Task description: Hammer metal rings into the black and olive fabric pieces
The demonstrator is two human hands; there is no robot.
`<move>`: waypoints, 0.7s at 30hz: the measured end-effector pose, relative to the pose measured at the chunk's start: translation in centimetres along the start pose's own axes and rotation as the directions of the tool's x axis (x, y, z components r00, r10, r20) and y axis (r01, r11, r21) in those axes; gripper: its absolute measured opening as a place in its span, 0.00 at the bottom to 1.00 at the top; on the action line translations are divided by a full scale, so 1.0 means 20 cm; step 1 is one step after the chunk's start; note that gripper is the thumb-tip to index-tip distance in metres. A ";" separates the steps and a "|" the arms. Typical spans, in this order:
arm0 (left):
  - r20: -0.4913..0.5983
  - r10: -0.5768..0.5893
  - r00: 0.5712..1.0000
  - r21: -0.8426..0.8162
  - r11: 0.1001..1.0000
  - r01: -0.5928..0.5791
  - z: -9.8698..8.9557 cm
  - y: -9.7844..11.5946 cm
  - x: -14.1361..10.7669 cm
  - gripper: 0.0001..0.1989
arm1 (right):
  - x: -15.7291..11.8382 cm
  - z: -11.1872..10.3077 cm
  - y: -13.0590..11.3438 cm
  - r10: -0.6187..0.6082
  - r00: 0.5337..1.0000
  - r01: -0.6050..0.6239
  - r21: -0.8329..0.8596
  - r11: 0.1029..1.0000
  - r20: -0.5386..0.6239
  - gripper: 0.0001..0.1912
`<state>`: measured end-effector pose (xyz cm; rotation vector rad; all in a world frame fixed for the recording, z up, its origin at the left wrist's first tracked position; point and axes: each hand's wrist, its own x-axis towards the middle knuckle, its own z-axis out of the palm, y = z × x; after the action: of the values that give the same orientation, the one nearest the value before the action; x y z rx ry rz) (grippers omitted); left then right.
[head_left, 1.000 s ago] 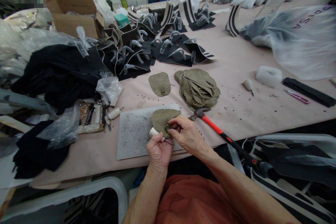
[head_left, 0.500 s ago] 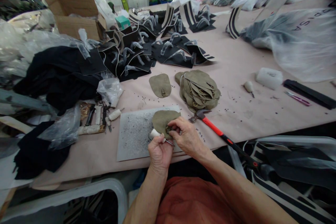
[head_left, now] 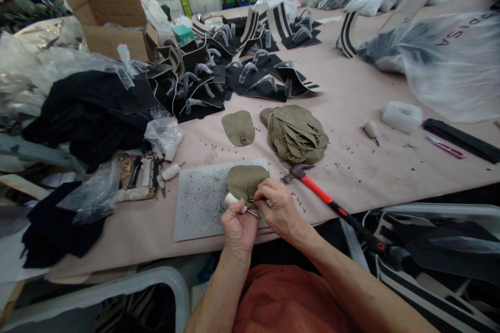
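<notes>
My left hand (head_left: pixel 239 226) is closed around an awl-like tool (head_left: pixel 231 200) with a white wrapped handle; its metal shaft points right, and the tip is partly hidden by my right hand. Just beside it lies an olive fabric flap (head_left: pixel 242 178) on a grey speckled board (head_left: pixel 195 208). My right hand (head_left: pixel 280 207) is closed in a pinch at the small metal ring and tab on the flap's lower right. What exactly its fingertips hold is hidden. Behind sit a single olive flap (head_left: pixel 236 125) with a ring and a pile of similar flaps (head_left: pixel 295 132).
A claw hammer (head_left: pixel 318 190) with a red and black handle lies right of the board. At left are white-handled tools (head_left: pixel 170 171) and dark cloth (head_left: pixel 86 114). Black pieces with wrapped handles (head_left: pixel 250 80) cover the table's back. Another handled tool (head_left: pixel 371 131) lies right.
My right fingers have shifted slightly at the ring, which now shows the tab more clearly. My left hand keeps its hold on the tool, nearly still.
</notes>
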<state>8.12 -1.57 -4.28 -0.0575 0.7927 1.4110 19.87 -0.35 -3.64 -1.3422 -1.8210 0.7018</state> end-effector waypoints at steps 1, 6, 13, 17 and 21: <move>0.003 -0.002 1.000 0.002 1.000 0.002 0.00 0.00 0.00 0.19 | -0.01 0.00 0.01 -0.020 1.000 0.020 -0.012 1.000 -0.004 0.10; 0.009 -0.004 1.000 -0.008 1.000 0.004 0.02 0.02 0.01 0.18 | 0.00 -0.01 0.00 -0.041 0.999 0.042 0.017 0.999 -0.032 0.08; 0.041 0.058 0.997 0.002 0.998 -0.058 0.04 0.12 0.11 0.19 | 0.29 -0.09 0.01 0.073 0.995 -0.065 0.106 0.992 -0.070 0.04; 0.000 0.211 0.977 0.266 0.942 -0.204 0.00 0.17 0.18 0.19 | 0.72 -0.18 0.01 0.054 0.992 -0.043 0.105 0.994 -0.110 0.02; 0.029 0.342 0.939 0.495 0.811 -0.310 -0.08 0.17 0.22 0.20 | 1.09 -0.22 0.02 -0.061 0.967 0.068 0.017 0.998 -0.249 0.01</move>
<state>4.18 2.12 -6.29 0.4571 1.2425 1.4885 20.11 20.58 3.92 -1.2861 -1.6419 0.4958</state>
